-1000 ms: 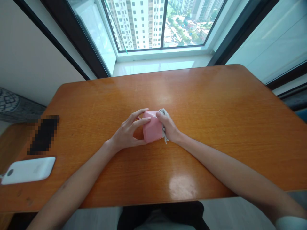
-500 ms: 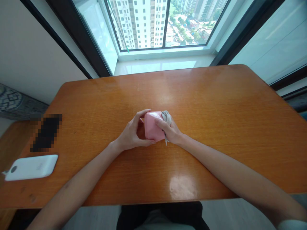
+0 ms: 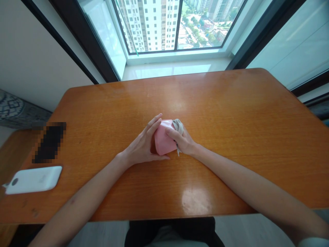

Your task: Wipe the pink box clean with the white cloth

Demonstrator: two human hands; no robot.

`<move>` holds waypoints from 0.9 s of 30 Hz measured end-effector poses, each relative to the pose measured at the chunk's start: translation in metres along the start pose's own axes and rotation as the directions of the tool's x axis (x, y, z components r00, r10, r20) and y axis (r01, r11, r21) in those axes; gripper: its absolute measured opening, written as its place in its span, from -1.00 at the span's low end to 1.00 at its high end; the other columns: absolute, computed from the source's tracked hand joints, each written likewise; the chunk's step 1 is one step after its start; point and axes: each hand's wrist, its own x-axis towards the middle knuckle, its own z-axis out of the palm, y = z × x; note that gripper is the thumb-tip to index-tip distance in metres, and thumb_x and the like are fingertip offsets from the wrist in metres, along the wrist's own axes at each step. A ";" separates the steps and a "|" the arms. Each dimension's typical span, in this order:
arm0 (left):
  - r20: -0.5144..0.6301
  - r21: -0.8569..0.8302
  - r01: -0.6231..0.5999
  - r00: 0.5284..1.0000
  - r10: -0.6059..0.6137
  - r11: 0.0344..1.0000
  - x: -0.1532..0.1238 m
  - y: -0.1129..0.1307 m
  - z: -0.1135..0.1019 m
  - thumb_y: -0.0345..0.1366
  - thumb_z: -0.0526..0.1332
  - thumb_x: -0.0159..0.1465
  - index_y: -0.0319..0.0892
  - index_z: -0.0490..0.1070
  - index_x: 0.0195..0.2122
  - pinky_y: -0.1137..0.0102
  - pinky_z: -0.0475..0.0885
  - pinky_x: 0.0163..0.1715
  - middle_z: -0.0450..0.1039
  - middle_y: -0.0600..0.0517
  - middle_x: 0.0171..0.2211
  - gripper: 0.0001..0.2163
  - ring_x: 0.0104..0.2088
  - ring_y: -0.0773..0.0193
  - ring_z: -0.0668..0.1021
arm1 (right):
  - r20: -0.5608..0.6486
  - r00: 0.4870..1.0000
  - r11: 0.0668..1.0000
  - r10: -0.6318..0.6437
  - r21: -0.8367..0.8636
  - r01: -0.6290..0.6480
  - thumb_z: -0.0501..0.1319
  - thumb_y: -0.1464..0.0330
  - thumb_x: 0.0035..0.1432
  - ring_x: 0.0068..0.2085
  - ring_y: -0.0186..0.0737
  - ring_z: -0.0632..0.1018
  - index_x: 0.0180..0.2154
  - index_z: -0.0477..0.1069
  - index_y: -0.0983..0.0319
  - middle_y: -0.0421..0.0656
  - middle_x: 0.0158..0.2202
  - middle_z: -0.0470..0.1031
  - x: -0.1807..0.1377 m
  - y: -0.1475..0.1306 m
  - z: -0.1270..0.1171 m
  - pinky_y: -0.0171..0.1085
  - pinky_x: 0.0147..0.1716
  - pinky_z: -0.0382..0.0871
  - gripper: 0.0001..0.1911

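Observation:
A small pink box (image 3: 162, 142) sits tilted near the middle of the orange wooden table (image 3: 231, 113). My left hand (image 3: 143, 145) cups its left side, fingers against the box and thumb under its front edge. On the box's right side my right hand (image 3: 183, 140) grips it and presses a crumpled grey cloth (image 3: 178, 125) against its upper right corner. Part of the box and most of the cloth are hidden behind my fingers.
A white power bank (image 3: 33, 179) lies at the table's left front edge, with a blurred black flat object (image 3: 49, 142) just behind it. A large window (image 3: 169, 24) with a sill runs beyond the table's far edge.
My left hand's fingers have straightened and moved up against the box's left face. The box has tilted slightly. My right hand stays on the box with the cloth.

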 end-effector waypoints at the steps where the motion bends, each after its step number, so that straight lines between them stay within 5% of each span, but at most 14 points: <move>1: -0.006 0.016 -0.039 0.999 0.039 0.999 0.000 -0.001 0.001 0.04 0.66 0.19 0.19 -0.30 0.68 -0.33 0.36 0.52 -0.10 -0.31 0.67 0.29 0.64 -0.34 0.18 | 0.001 1.000 1.000 -0.002 -0.002 0.002 0.29 -0.14 0.36 -0.37 -0.28 0.29 -0.39 0.36 0.17 -0.24 -0.40 0.28 0.000 -0.001 0.000 -0.28 -0.40 0.24 -0.45; 5: 0.002 0.082 -0.077 0.997 0.077 0.994 -0.003 -0.004 -0.001 -0.10 0.61 0.28 0.13 -0.29 0.69 -0.27 0.42 0.50 -0.16 -0.32 0.68 0.21 0.65 -0.28 0.16 | -0.013 1.000 1.000 0.008 -0.007 -0.008 0.32 -0.15 0.33 -0.37 -0.28 0.28 -0.43 0.31 0.16 -0.24 -0.40 0.26 0.000 -0.002 0.000 -0.27 -0.38 0.27 -0.43; 15: 0.027 0.237 -0.160 0.987 0.159 0.958 -0.006 -0.011 -0.013 -0.03 0.50 0.38 0.01 -0.26 0.70 -0.16 0.48 0.47 0.09 -0.35 0.62 0.10 0.59 -0.24 0.31 | 0.012 1.000 1.000 0.010 0.002 -0.010 0.28 -0.16 0.38 -0.38 -0.32 0.21 -0.43 0.23 0.16 -0.27 -0.40 0.15 0.001 -0.001 -0.001 -0.28 -0.42 0.12 -0.39; 27: -0.016 0.195 -0.040 0.999 0.044 0.980 -0.001 0.003 -0.015 0.12 0.61 0.22 0.01 -0.13 0.69 -0.08 0.53 0.45 0.26 -0.33 0.54 0.20 0.49 -0.26 0.47 | -0.026 0.999 0.999 -0.022 -0.025 0.021 0.22 -0.23 0.40 -0.40 -0.29 0.29 -0.40 0.33 0.16 -0.26 -0.44 0.26 0.003 0.000 -0.001 -0.28 -0.43 0.19 -0.37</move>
